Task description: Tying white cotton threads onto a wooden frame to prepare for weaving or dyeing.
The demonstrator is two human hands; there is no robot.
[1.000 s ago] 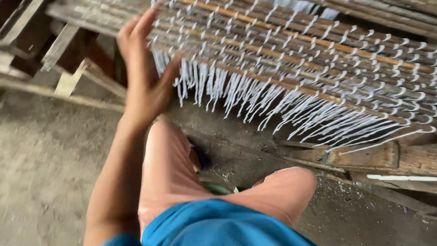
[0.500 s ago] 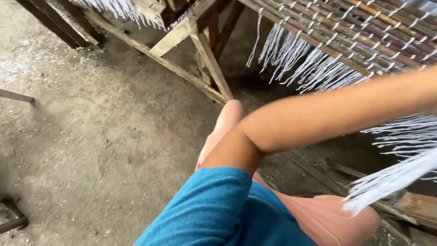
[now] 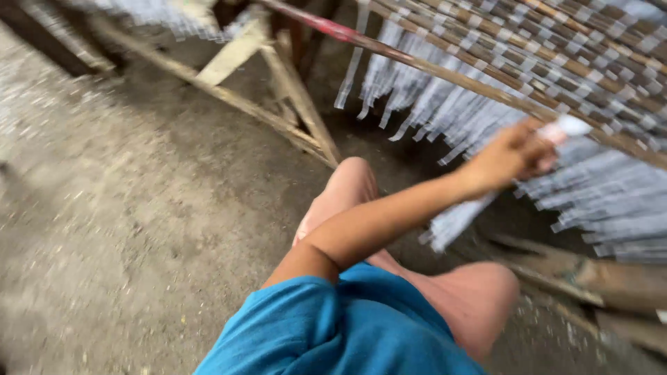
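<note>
The left hand [image 3: 511, 154] is clenched around a bundle of white strings [image 3: 458, 215] at the near edge of the slat mat [image 3: 556, 62], its grip closed with a pale tuft poking out by the fingers; the right hand is out of view. To do this well, I judge the bundle should be held taut and square to the edge slat [image 3: 431, 69] so the strands stay sorted and do not tangle with their neighbours. The mat is thin brown slats laced with white cord, resting on a rough wooden frame [image 3: 278, 90] over the dirt floor [image 3: 125, 208], its fringe hanging loose; motion blur hides finer detail.
</note>
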